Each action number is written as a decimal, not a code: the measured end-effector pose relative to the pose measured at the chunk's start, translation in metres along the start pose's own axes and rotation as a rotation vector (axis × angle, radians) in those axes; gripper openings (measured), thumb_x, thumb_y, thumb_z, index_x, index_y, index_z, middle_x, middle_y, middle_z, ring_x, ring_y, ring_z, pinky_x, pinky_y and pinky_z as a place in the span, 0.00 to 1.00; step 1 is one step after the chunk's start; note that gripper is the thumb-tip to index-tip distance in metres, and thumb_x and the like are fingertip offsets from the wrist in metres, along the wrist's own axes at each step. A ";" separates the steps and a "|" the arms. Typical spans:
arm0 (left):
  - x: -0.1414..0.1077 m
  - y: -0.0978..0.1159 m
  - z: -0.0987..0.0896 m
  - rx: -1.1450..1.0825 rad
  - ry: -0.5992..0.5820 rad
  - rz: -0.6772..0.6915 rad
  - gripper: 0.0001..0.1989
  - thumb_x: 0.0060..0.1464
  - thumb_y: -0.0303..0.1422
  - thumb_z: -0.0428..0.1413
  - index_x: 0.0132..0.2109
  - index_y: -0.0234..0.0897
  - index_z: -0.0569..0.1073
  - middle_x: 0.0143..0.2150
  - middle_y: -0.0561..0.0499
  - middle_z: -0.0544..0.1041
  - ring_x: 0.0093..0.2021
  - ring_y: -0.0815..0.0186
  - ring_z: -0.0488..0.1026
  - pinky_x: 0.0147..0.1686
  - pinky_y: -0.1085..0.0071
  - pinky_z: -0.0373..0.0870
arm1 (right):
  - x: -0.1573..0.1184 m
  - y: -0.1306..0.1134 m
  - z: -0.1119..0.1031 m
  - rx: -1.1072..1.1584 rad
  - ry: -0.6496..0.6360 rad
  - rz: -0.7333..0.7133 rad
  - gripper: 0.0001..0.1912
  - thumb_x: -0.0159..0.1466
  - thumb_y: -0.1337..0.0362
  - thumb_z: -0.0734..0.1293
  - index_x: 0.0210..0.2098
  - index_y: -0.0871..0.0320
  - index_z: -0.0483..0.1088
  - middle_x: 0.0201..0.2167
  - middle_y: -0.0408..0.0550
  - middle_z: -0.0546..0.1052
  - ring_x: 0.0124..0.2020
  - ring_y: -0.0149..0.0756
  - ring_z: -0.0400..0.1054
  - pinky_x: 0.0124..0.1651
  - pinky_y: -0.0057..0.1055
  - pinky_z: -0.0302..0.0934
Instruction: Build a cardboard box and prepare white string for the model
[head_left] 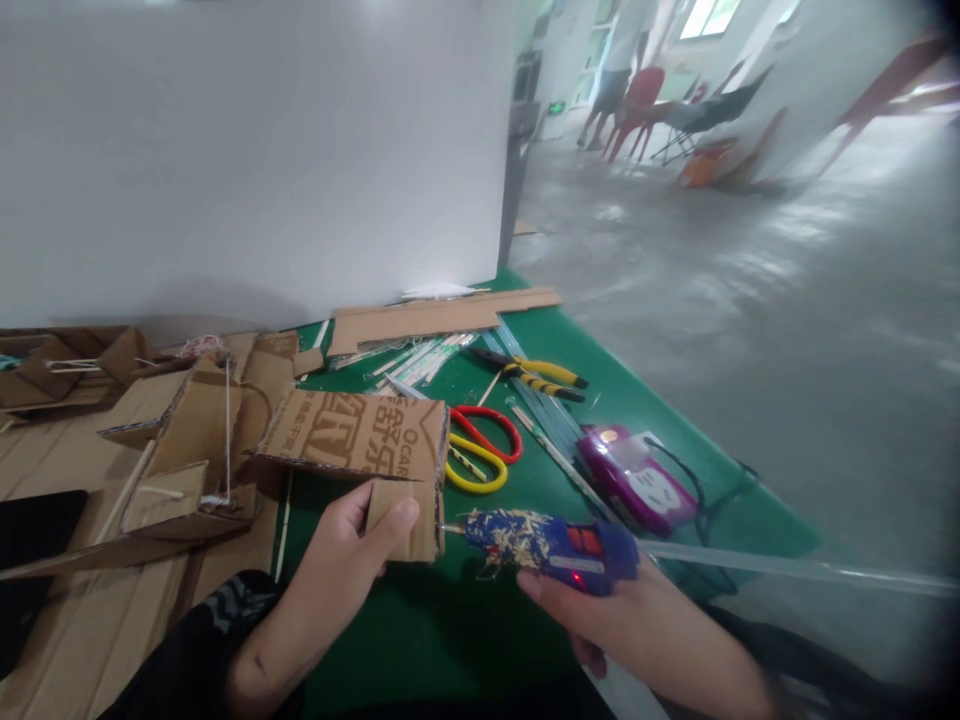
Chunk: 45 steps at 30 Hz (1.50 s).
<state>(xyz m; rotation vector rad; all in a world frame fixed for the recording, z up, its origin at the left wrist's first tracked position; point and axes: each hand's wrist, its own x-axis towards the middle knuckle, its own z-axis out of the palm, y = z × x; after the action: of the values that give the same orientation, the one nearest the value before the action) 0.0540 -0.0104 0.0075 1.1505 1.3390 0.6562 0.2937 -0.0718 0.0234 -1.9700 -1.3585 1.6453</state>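
Note:
Between the thumb and fingers of my left hand (352, 550) is a small square cardboard piece (416, 550), held upright over the green tabletop. My right hand (630, 620) is closed round a blue hot glue gun (555, 548) with a small red light on its body and pale shavings stuck over its front. The nozzle points left, at the right edge of the cardboard piece; whether it touches cannot be made out. A clear glue stick (795, 572) sticks out from the gun's back. Just behind the piece lies a printed cardboard box part (360, 430).
Scissors (487, 445) with red and yellow handles lie beyond my hands, near yellow-black pliers (536, 372). A purple device (637, 480) with a cord stands at right. Cardboard constructions (187, 450) fill the left. Cardboard strips (427, 320) and sticks lie by the white wall (247, 150).

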 end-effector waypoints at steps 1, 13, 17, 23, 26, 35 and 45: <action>0.001 -0.001 0.000 -0.001 -0.006 -0.001 0.21 0.53 0.47 0.61 0.43 0.33 0.78 0.27 0.52 0.76 0.23 0.70 0.64 0.19 0.78 0.58 | 0.000 0.000 0.000 -0.010 -0.003 -0.007 0.25 0.58 0.44 0.67 0.17 0.56 0.61 0.13 0.41 0.68 0.16 0.29 0.63 0.21 0.22 0.59; 0.000 0.001 0.000 0.050 0.018 0.007 0.23 0.52 0.48 0.60 0.44 0.33 0.79 0.29 0.50 0.78 0.24 0.69 0.66 0.19 0.77 0.60 | 0.001 0.011 0.001 0.051 0.003 0.018 0.22 0.57 0.45 0.69 0.19 0.56 0.64 0.12 0.39 0.68 0.14 0.28 0.63 0.18 0.22 0.57; 0.001 0.002 0.003 0.056 0.050 0.006 0.23 0.49 0.49 0.61 0.41 0.32 0.79 0.27 0.51 0.76 0.22 0.70 0.63 0.17 0.77 0.58 | 0.005 0.023 0.001 0.047 -0.017 0.056 0.23 0.54 0.47 0.72 0.17 0.55 0.64 0.13 0.40 0.71 0.16 0.30 0.66 0.21 0.22 0.60; -0.001 0.003 0.005 0.039 0.072 0.004 0.22 0.49 0.48 0.62 0.40 0.33 0.79 0.25 0.51 0.76 0.21 0.70 0.63 0.17 0.77 0.57 | 0.005 0.031 0.003 0.060 0.036 0.109 0.25 0.57 0.45 0.70 0.16 0.55 0.64 0.13 0.42 0.71 0.16 0.30 0.66 0.21 0.24 0.60; 0.000 0.003 0.003 0.048 0.053 -0.003 0.22 0.50 0.48 0.61 0.41 0.33 0.79 0.27 0.51 0.77 0.22 0.70 0.64 0.18 0.77 0.58 | 0.003 0.026 0.003 0.064 0.035 0.102 0.23 0.56 0.45 0.71 0.17 0.55 0.66 0.14 0.42 0.72 0.17 0.31 0.67 0.21 0.24 0.62; -0.001 0.003 0.004 0.019 0.056 -0.004 0.24 0.49 0.49 0.61 0.43 0.32 0.78 0.26 0.50 0.77 0.22 0.69 0.65 0.17 0.78 0.58 | 0.000 0.010 0.003 -0.072 -0.017 -0.010 0.18 0.59 0.48 0.67 0.25 0.56 0.65 0.16 0.40 0.70 0.17 0.29 0.66 0.18 0.21 0.59; 0.001 -0.006 0.001 0.053 0.021 0.006 0.22 0.53 0.49 0.60 0.44 0.33 0.78 0.28 0.51 0.77 0.24 0.70 0.64 0.18 0.79 0.58 | 0.000 0.030 0.001 0.024 0.037 -0.297 0.12 0.59 0.55 0.70 0.23 0.54 0.72 0.14 0.39 0.70 0.15 0.30 0.64 0.16 0.24 0.58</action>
<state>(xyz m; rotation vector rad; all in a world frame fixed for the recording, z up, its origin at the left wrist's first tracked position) 0.0532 -0.0118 0.0011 1.1933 1.3781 0.6416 0.3077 -0.0880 0.0024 -1.6798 -1.5231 1.4734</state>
